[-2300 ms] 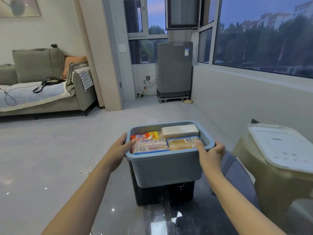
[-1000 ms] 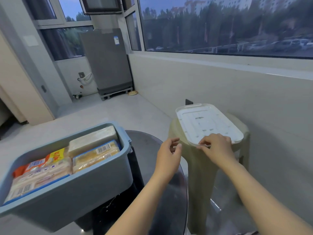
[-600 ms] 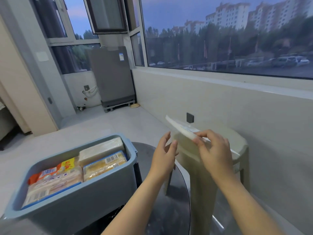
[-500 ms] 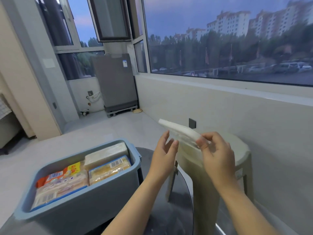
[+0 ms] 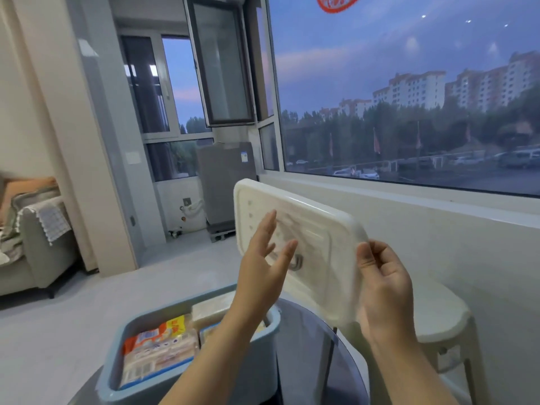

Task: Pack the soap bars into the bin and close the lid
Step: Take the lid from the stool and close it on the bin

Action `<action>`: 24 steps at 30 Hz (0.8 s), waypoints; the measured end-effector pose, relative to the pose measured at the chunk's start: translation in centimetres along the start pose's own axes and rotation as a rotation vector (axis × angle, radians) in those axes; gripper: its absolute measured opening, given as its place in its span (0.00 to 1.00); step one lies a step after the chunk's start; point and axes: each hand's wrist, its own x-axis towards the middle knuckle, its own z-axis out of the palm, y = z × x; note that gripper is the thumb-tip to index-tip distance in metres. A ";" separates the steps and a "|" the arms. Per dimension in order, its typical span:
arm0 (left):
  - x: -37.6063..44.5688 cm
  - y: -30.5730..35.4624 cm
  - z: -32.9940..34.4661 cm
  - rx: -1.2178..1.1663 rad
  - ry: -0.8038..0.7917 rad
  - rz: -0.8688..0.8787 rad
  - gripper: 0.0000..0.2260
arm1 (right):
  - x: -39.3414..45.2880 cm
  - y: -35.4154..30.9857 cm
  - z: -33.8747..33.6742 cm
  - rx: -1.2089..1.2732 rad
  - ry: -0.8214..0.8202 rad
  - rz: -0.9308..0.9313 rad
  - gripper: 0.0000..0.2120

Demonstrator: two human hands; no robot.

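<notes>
A white translucent lid [image 5: 309,229] is held up in the air, tilted with its face toward me. My right hand [image 5: 382,287] grips its lower right edge. My left hand [image 5: 263,270] is open with fingers spread in front of the lid's lower left part; whether it touches the lid I cannot tell. Below, the blue-grey bin [image 5: 117,384] stands on a dark round glass table [image 5: 315,361], with no lid on it. Several wrapped soap bars [image 5: 159,353] fill it, one with an orange and yellow wrapper; my left forearm hides part of them.
A pale green plastic stool [image 5: 438,314] stands right of the table by the low wall under a large window. A grey appliance [image 5: 225,182] sits in the far corner. A grey sofa [image 5: 38,247] is at the left edge.
My right hand lifted the lid off the stool and raised it, turning its face toward me. My left hand moved up in front of it. The view swung up and left.
</notes>
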 end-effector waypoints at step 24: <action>-8.8 -9.7 -21.5 -0.128 0.616 -0.550 0.14 | 1.0 9.0 6.1 -0.073 -0.463 0.592 0.13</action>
